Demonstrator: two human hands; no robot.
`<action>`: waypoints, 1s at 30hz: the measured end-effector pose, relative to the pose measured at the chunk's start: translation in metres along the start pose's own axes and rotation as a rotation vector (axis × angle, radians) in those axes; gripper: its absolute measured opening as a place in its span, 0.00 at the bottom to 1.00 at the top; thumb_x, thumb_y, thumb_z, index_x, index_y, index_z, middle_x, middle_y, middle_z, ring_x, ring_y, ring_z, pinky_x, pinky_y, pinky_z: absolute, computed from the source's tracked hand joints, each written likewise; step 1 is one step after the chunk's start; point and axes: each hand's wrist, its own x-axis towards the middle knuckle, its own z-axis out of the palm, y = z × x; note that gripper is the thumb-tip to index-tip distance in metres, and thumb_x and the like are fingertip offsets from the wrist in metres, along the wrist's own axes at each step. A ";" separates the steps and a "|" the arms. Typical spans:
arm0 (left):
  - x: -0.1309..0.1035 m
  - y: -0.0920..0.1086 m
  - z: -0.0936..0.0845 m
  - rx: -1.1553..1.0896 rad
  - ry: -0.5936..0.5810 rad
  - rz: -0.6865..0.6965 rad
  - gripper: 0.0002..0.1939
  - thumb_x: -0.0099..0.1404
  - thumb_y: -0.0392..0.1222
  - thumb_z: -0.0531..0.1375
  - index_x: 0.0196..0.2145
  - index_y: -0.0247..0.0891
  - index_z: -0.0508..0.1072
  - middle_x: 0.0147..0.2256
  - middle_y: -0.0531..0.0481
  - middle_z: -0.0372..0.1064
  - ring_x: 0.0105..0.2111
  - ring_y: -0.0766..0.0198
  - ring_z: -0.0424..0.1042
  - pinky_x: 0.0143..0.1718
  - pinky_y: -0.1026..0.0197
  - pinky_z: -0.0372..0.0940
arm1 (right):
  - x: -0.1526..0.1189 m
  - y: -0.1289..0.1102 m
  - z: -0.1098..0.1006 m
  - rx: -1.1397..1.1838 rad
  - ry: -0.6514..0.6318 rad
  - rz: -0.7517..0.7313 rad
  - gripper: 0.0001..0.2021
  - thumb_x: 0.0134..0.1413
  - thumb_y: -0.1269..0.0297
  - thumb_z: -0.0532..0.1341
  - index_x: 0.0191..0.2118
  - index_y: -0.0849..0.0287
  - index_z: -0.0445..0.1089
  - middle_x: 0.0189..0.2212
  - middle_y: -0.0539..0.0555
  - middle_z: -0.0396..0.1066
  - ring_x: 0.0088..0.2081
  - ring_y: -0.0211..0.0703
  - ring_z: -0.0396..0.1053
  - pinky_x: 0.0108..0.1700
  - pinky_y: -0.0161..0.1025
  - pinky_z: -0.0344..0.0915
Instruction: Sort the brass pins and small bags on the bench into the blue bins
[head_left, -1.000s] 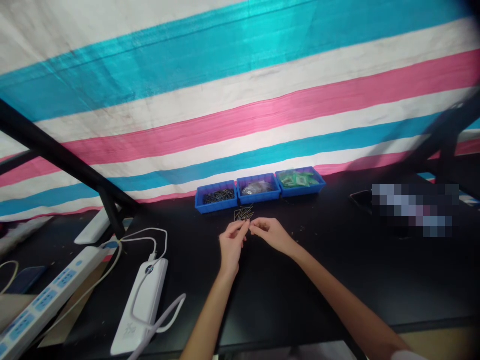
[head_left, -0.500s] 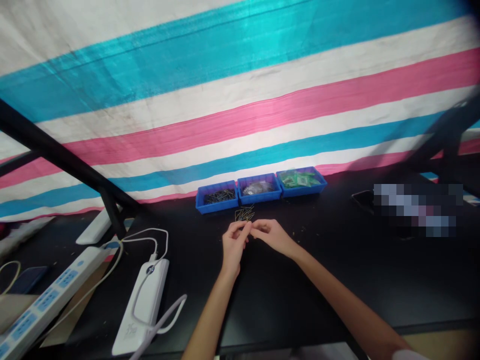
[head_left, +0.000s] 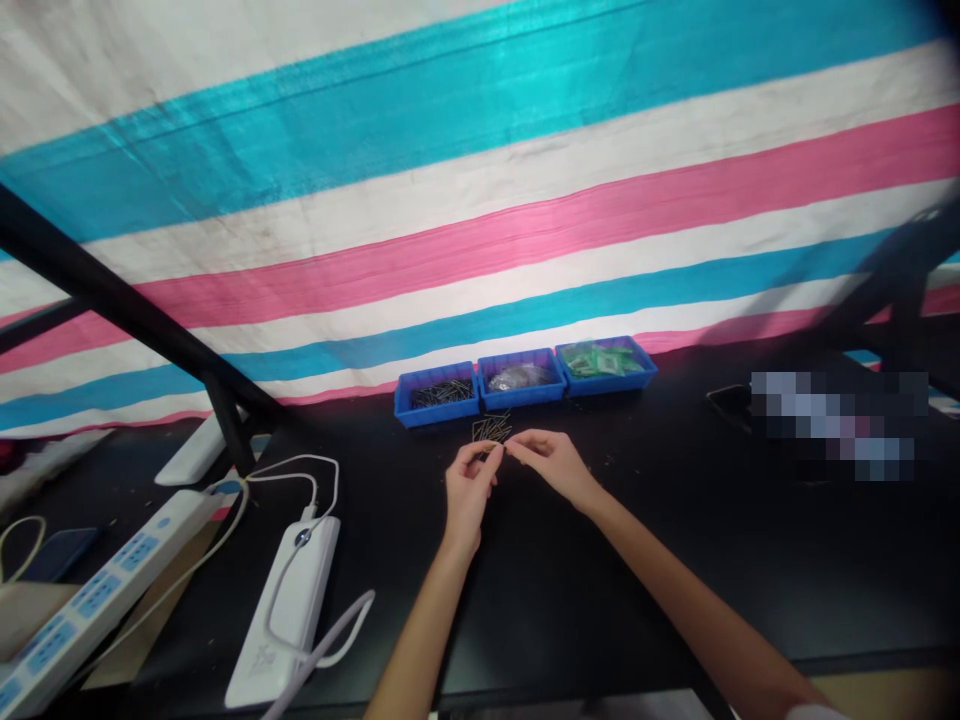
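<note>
My left hand (head_left: 470, 487) is closed in a pinch just in front of a small pile of thin metal pieces (head_left: 492, 428) on the black table. Close on its right, my right hand (head_left: 553, 465) also pinches, its fingertips near the left ones. Whatever lies between the fingertips is too small to make out. Behind the pile stand three blue trays: one with dark thin pieces (head_left: 437, 412), one with clear plastic bags (head_left: 523, 400), one with green packets (head_left: 609, 382).
A white power bank (head_left: 289, 610) with looping cables lies left of my forearms. Beyond it are a white power strip (head_left: 112, 590) and a black metal frame (head_left: 135, 310). A dark object (head_left: 729, 402) is at the right. Striped cloth (head_left: 480, 230) hangs behind.
My right hand has shifted slightly to the right and its fingertips have drawn a little away from the left ones. My left hand has hardly moved.
</note>
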 end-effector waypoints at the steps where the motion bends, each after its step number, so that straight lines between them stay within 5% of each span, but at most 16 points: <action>1: 0.000 0.000 0.000 0.005 -0.004 0.003 0.18 0.51 0.51 0.63 0.36 0.35 0.72 0.18 0.57 0.57 0.17 0.74 0.55 0.16 0.70 0.47 | 0.000 0.000 0.000 0.007 0.014 -0.002 0.14 0.43 0.55 0.62 0.31 0.61 0.73 0.27 0.53 0.73 0.29 0.38 0.68 0.35 0.38 0.65; 7: -0.001 -0.001 0.000 0.045 -0.016 0.010 0.16 0.52 0.50 0.63 0.34 0.36 0.73 0.20 0.56 0.60 0.18 0.75 0.56 0.17 0.70 0.49 | 0.000 0.000 0.000 0.028 0.083 -0.011 0.12 0.43 0.56 0.63 0.30 0.61 0.72 0.27 0.53 0.73 0.30 0.39 0.69 0.36 0.38 0.65; 15: 0.000 -0.003 0.001 0.078 -0.080 0.085 0.13 0.52 0.49 0.62 0.29 0.35 0.74 0.35 0.48 0.64 0.19 0.76 0.59 0.15 0.69 0.50 | 0.002 0.000 0.000 0.036 0.104 -0.072 0.11 0.43 0.57 0.63 0.29 0.60 0.72 0.30 0.53 0.71 0.32 0.38 0.68 0.38 0.38 0.65; 21: 0.002 -0.009 0.001 0.176 -0.132 0.139 0.12 0.51 0.48 0.63 0.29 0.37 0.76 0.34 0.49 0.65 0.19 0.76 0.60 0.15 0.70 0.51 | 0.003 0.006 0.001 -0.012 0.065 -0.119 0.10 0.44 0.57 0.63 0.29 0.59 0.74 0.32 0.54 0.70 0.35 0.40 0.67 0.37 0.37 0.65; 30: 0.006 -0.002 -0.006 0.207 -0.037 0.092 0.15 0.47 0.50 0.65 0.30 0.37 0.75 0.35 0.48 0.68 0.20 0.74 0.60 0.14 0.70 0.50 | 0.003 0.002 0.001 -0.090 0.133 -0.162 0.10 0.46 0.58 0.62 0.30 0.59 0.75 0.30 0.53 0.69 0.32 0.37 0.67 0.34 0.35 0.63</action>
